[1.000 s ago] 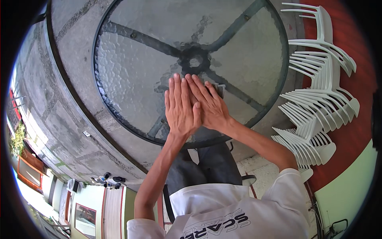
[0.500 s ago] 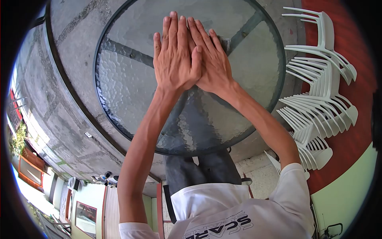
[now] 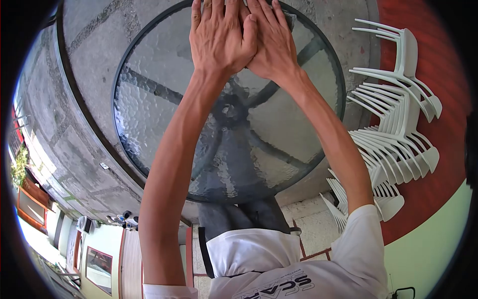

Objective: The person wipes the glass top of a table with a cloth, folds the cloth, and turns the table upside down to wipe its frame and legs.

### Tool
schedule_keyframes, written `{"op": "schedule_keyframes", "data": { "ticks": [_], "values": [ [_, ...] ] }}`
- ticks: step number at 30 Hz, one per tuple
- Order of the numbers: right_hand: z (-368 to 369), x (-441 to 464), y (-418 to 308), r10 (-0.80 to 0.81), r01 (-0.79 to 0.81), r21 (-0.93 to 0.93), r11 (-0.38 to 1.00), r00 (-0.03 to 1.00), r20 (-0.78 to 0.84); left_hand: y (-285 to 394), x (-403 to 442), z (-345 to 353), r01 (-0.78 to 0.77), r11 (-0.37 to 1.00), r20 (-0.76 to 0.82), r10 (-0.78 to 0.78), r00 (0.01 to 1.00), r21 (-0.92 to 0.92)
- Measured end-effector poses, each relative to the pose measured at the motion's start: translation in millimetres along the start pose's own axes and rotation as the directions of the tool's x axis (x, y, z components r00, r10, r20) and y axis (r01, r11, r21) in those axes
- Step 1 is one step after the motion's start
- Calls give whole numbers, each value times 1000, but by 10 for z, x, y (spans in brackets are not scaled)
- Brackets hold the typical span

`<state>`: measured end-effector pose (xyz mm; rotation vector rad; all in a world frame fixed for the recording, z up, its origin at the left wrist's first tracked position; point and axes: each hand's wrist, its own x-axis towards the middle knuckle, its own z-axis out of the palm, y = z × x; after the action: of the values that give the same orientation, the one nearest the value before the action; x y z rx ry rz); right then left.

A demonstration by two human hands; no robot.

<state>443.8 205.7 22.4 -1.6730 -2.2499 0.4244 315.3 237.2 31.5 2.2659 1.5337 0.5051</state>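
Observation:
My left hand (image 3: 219, 40) and my right hand (image 3: 271, 45) are stretched out together over the far part of a round glass table (image 3: 164, 117). Both show their backs, with the fingers straight and pointing away from me. The left thumb lies across the right hand, whose own thumb is hidden behind the left. Some fingertips are cut off by the top edge of the view. A greyish patch (image 3: 295, 22) shows beside the right fingers; I cannot make out what it is. Whether the palms touch the glass I cannot tell.
Dark metal spokes meet at a hub (image 3: 229, 110) under the rippled glass. White plastic chairs (image 3: 408, 55) are stacked on the right against a red surface (image 3: 448, 65). Grey stone paving (image 3: 94, 89) lies to the left. My legs (image 3: 244, 217) are by the table's near edge.
Both hands have moved farther away from me, toward the top of the view, still overlapping. The table's hub has come into sight between my forearms. The view has shifted slightly.

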Motion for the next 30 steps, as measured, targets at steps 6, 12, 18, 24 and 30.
{"op": "schedule_keyframes", "data": {
  "ticks": [6,12,18,24,30],
  "values": [
    [-106,-178,359,127,-130,-67,989,991,-39,304,206,261,-120,993,-18,120,993,-17],
    [-419,-833,755,271,-275,-92,957,961,-52,1008,152,685,-234,966,-2,235,972,-111],
    [-437,-1291,831,369,-382,-66,922,916,-155,1326,13,851,-335,938,88,342,936,-85],
    [-387,-1733,748,448,-464,-14,886,863,-235,1544,-254,911,-413,907,152,422,894,-86],
    [-391,-2346,500,561,-577,36,816,776,-288,1843,-715,1026,-493,863,197,505,840,-111]
  ]
}}
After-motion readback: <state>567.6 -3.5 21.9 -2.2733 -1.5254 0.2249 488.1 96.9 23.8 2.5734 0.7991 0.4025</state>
